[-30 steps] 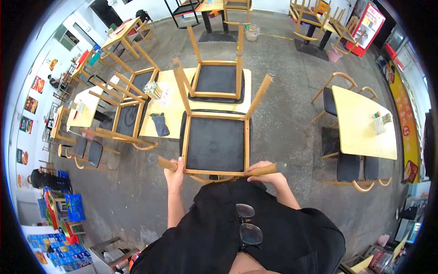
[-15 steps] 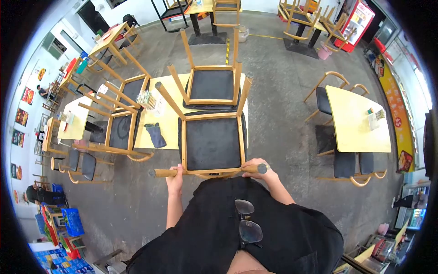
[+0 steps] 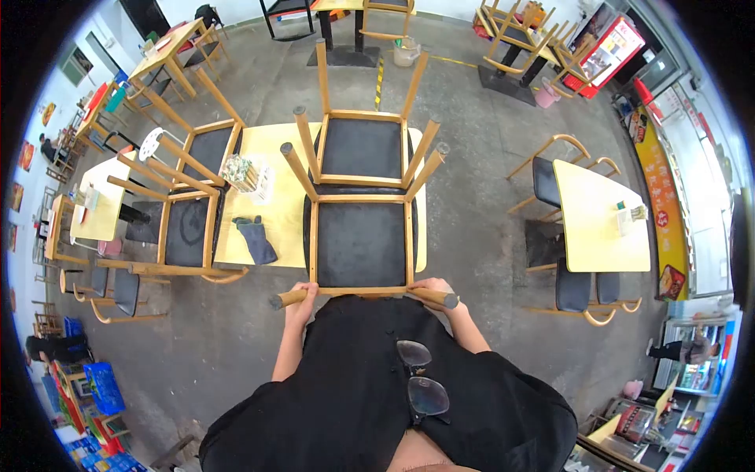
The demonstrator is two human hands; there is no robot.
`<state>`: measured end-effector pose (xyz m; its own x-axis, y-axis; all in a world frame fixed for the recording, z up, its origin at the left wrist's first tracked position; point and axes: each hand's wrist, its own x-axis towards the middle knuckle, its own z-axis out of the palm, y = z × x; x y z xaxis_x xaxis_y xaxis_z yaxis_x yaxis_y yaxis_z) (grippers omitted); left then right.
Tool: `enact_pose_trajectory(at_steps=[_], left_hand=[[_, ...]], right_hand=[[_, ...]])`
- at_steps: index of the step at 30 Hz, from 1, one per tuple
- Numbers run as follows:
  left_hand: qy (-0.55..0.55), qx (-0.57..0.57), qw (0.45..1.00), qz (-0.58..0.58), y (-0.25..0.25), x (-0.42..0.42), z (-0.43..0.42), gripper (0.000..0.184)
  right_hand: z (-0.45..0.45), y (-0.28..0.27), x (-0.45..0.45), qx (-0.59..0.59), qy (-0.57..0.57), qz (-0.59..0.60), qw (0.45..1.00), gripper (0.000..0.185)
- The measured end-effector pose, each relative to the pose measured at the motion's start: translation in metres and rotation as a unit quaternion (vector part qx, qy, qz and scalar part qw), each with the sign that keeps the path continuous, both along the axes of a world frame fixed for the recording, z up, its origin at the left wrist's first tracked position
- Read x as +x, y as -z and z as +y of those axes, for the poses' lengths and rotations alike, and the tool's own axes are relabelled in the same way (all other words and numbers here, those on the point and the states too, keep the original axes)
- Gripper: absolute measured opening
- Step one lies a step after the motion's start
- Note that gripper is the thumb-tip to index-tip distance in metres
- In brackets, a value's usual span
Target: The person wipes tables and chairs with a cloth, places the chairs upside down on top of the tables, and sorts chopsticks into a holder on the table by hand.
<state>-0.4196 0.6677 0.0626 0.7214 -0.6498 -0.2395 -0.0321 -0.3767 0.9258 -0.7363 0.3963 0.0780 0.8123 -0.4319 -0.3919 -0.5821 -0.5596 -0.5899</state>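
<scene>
An upside-down wooden chair [image 3: 363,245] with a black seat rests on the near right part of the yellow table [image 3: 288,189], its legs pointing up and toward me. My left hand [image 3: 300,302] is closed around its near left leg. Around the near right leg, my right hand [image 3: 435,295] is closed as well. Just beyond stands a second upturned chair [image 3: 362,148], close against the first. A dark cloth [image 3: 255,239] lies to the left on the tabletop, near a holder of wrapped utensils [image 3: 241,173].
Two more upturned chairs [image 3: 189,231] sit along the table's left side. Another yellow table [image 3: 604,216] with chairs around it stands to the right. A bucket [image 3: 406,52] is on the floor ahead. At far right, a person [image 3: 688,351] is by a fridge.
My view has shifted slightly, so the side tables sit further left in it. Both hands keep hold of the near chair's legs, and the chair has moved little against the table.
</scene>
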Motion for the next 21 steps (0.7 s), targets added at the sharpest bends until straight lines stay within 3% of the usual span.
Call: enact_pose_trajectory(at_steps=[4, 10, 21], left_hand=[[0.094, -0.065, 0.992, -0.06, -0.01, 0.011, 0.002, 0.019], [0.122, -0.005, 0.988, -0.093, -0.041, 0.011, -0.004, 0.017], [0.115, -0.031, 0.987, -0.107, -0.046, 0.025, -0.009, 0.019]], right_hand=[[0.01, -0.027, 0.004, 0.015, 0.022, -0.019, 0.999, 0.031], [0.015, -0.035, 0.001, 0.063, 0.08, -0.022, 0.995, 0.038], [0.025, -0.039, 0.011, 0.072, 0.094, -0.006, 0.993, 0.039]])
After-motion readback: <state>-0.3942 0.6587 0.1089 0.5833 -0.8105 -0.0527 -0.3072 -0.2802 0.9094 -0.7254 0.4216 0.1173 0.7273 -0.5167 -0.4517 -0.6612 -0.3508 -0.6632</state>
